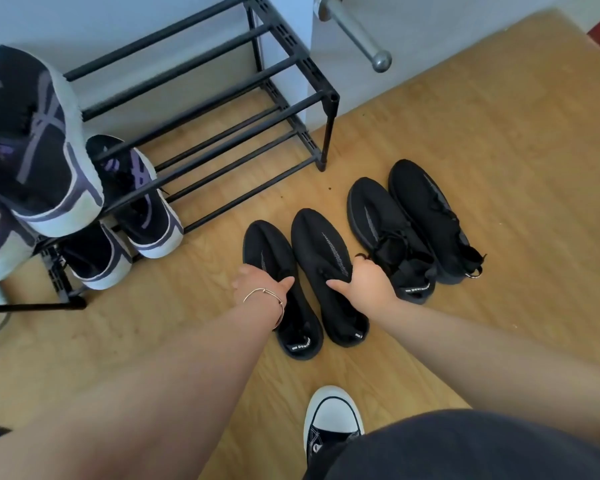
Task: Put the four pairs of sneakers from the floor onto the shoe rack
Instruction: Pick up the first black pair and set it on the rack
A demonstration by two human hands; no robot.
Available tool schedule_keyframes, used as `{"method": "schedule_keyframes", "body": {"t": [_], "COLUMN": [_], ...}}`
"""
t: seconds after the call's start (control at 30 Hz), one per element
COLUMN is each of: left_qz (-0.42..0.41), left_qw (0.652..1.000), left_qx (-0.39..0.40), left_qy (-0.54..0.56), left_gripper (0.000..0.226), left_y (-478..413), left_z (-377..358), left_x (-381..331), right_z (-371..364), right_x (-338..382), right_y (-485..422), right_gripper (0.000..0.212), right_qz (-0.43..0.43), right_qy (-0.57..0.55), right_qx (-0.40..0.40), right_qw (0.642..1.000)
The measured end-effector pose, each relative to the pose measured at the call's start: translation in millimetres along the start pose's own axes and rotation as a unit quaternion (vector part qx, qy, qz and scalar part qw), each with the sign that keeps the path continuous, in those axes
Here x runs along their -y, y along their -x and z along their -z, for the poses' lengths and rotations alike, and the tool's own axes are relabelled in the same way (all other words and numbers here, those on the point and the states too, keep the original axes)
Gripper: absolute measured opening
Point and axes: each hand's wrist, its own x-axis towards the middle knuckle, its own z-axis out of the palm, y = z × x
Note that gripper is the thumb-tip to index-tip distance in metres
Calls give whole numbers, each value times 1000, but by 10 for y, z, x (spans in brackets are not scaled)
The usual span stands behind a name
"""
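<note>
Two pairs of black knit sneakers lie on the wooden floor. My left hand (262, 280) grips the left sneaker of the near pair (269, 249) around its middle. My right hand (368, 282) grips the right sneaker of that pair (321, 244) the same way. Both shoes still rest on the floor. The second black pair (409, 220) lies just to the right, untouched. The black metal shoe rack (222, 109) stands at the upper left. Two black-purple pairs with white soles sit at its left end, one on the top shelf (39, 143) and one on the lower shelf (142, 202).
A white wall and a door with a metal handle (357, 32) stand behind the rack. My own foot in a black-and-white canvas shoe (329, 417) is at the bottom centre. The right part of both rack shelves holds nothing.
</note>
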Motion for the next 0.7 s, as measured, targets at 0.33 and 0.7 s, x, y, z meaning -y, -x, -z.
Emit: {"method": "schedule_keyframes", "body": {"t": [0.33,0.7], "left_qz": [-13,-99], "left_qw": [987,965], "left_qx": [7,-24], "left_qy": [158,243], "left_gripper": [75,71], "left_y": [-43,-159], "left_z": [-46,101], "left_x": [277,336], "right_z": [42,62], "right_x": [-102,-101], "right_y": [-150,-243], "right_gripper": [46,37], "right_qz": [-42,-29], "right_qy": [-162,-214], "right_qx": [42,19], "right_qw": [985,976]}}
